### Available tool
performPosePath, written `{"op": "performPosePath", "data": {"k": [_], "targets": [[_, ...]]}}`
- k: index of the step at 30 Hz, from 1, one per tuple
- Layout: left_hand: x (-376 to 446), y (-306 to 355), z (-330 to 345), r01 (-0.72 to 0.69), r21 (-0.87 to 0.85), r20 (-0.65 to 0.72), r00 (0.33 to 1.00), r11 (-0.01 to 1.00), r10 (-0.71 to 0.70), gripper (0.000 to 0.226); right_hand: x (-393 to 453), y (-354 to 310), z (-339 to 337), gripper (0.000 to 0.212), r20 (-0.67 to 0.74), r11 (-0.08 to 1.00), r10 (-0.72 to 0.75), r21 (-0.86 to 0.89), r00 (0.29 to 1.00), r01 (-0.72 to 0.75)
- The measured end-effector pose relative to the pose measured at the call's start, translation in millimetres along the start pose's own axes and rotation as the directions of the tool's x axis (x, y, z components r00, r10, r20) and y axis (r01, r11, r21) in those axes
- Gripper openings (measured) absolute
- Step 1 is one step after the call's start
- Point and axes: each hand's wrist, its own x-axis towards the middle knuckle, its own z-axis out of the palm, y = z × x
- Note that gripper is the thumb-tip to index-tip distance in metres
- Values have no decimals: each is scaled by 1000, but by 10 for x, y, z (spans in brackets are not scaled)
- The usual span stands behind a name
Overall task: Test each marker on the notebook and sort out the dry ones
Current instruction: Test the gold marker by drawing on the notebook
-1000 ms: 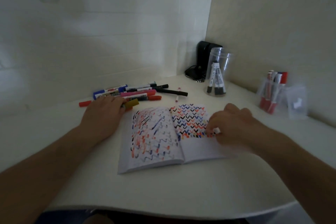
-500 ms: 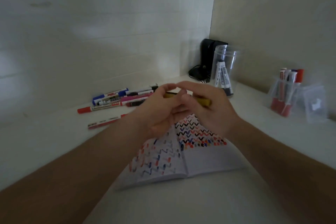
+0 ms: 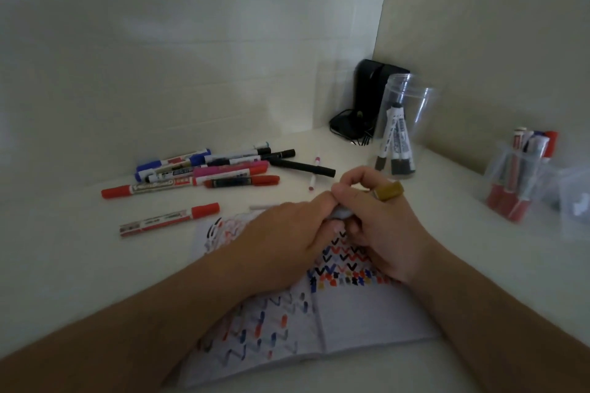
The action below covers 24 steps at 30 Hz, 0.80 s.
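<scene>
While both hands are meeting above the open notebook (image 3: pixel 367 322) near the table's front edge, right hand (image 3: pixel 380 223) is gripping the yellow-capped marker (image 3: pixel 388 191); left hand (image 3: pixel 287 242) is pinching its blurred other end.

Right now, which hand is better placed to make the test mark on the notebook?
Probably the right hand: it holds the yellow-capped marker directly above the notebook page with the colored marks. The left hand only grips the marker's lower end, seemingly helping.
</scene>
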Motion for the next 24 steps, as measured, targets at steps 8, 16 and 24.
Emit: {"op": "performPosePath", "data": {"k": [8, 16, 24], "targets": [[44, -54, -5, 35, -67, 41, 999, 997, -32, 21, 25, 54, -19, 16, 4, 996, 83, 32, 997, -83], [-10, -45, -22, 24, -122, 24, 999, 992, -21, 13, -39, 28, 10, 12, -3, 997, 67, 46, 998, -67], [-49, 49, -60, 182, -86, 76, 982, 980, -175, 67, -49, 12, -36, 3, 5, 999, -25, -28, 1000, 25]]}}
